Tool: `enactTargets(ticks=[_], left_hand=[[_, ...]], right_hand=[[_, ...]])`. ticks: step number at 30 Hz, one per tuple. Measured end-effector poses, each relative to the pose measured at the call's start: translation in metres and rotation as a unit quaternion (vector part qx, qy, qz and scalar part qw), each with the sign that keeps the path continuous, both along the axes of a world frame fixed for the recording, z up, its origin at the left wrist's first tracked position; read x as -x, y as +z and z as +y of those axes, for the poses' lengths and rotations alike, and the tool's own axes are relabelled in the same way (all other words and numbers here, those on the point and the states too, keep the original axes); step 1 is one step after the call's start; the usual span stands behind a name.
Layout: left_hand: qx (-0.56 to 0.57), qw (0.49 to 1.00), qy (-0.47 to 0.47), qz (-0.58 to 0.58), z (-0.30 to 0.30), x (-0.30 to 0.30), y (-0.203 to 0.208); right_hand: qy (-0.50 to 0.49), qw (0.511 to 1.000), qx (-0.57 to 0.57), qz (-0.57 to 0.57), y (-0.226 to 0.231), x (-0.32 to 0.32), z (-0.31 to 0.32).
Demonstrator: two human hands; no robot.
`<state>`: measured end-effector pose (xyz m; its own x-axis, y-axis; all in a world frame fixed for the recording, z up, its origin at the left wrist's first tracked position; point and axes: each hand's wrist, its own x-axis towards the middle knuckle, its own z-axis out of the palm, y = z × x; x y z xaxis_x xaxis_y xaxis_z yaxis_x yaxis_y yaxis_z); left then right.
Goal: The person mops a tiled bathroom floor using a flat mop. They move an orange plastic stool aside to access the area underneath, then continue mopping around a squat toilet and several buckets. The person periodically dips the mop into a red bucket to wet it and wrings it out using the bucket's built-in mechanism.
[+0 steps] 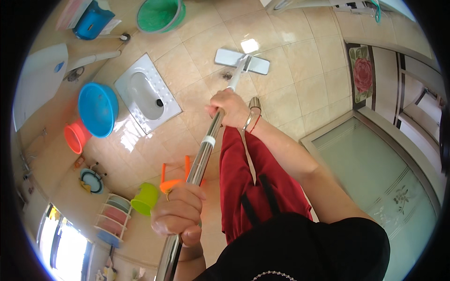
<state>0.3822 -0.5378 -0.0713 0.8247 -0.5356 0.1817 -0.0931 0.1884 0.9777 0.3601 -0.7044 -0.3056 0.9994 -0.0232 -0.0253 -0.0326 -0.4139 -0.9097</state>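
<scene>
A flat mop is held slantwise in front of me, its shiny metal pole (199,161) running from the lower left up to a pale rectangular mop head (228,57) lying flat on the tiles. My left hand (180,213), with a ring on one finger, wraps round the lower part of the pole. Further up, my right hand (228,105) closes round the pole near its white section; a bracelet and red string circle that wrist. A small dark spot (227,76) marks the floor beside the mop head.
Left of the mop, a white squat toilet (171,105) is set in the floor. Basins in blue (98,110), red (75,136) and green (161,14) stand around it. An orange stool (171,184) and lime bucket (145,199) sit lower left. A frosted glass door (370,164) is at right.
</scene>
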Motion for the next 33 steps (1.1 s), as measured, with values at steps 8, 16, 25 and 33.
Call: enactTargets(ticks=[8, 16, 25, 33], left_hand=[[0.101, 0.993, 0.053, -0.008, -0.113, 0.015, -0.061], [0.019, 0.999, -0.028, 0.030, -0.131, 0.045, -0.102], [-0.012, 0.993, -0.095, 0.075, -0.019, -0.011, -0.070], [-0.105, 0.963, -0.238, 0.069, 0.073, -0.108, -0.001]], right_hand=[[-0.186, 0.973, 0.116, -0.070, -0.041, 0.022, -0.133], [-0.055, 0.989, 0.130, 0.046, -0.072, 0.055, -0.197], [-0.204, 0.971, 0.122, -0.006, -0.074, 0.046, -0.050], [-0.404, 0.913, 0.043, -0.030, -0.038, -0.023, 0.121]])
